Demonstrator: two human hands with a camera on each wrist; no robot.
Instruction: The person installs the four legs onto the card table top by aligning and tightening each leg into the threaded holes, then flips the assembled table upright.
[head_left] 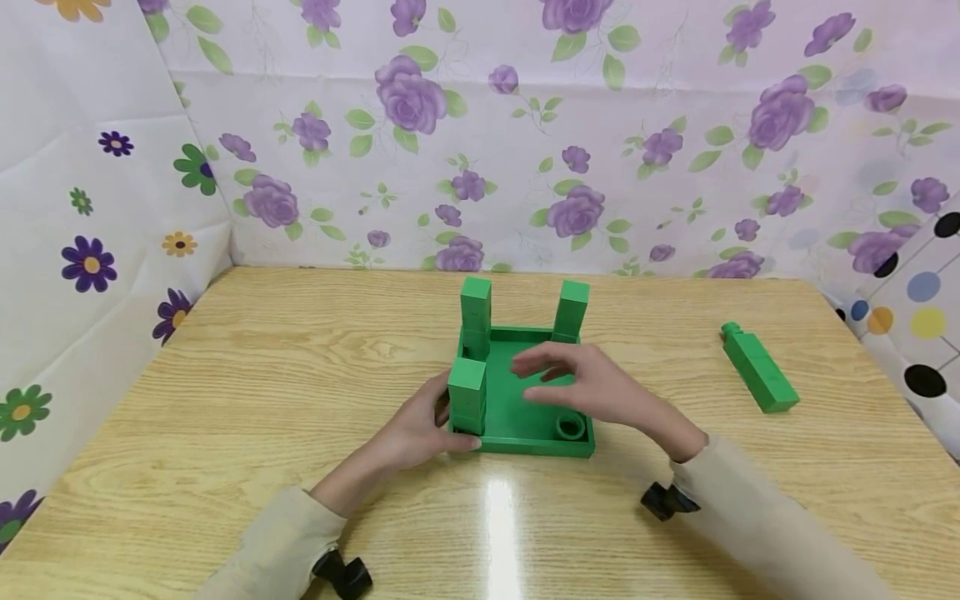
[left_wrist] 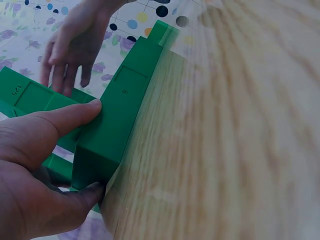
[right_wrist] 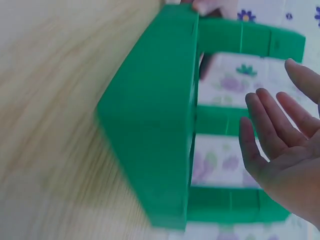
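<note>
A shallow green square base (head_left: pixel 513 412) lies on the table with three green posts upright at its corners: front left (head_left: pixel 467 398), back left (head_left: pixel 476 317) and back right (head_left: pixel 572 310). A round green socket (head_left: pixel 570 438) sits in its front right corner. My left hand (head_left: pixel 411 427) grips the front left corner; in the left wrist view, the thumb (left_wrist: pixel 80 114) lies along the wall's edge by the post. Above the base hovers my right hand (head_left: pixel 588 385), fingers loosely bent, holding nothing. The right wrist view shows the base (right_wrist: pixel 150 120) blurred beside that hand.
To the right, a loose green post (head_left: pixel 761 371) lies on its side, its narrow round end pointing away. The wooden table (head_left: pixel 300 358) meets a flowered cloth backdrop (head_left: pixel 517 167) at its far edge, with patterned cloth at both sides too.
</note>
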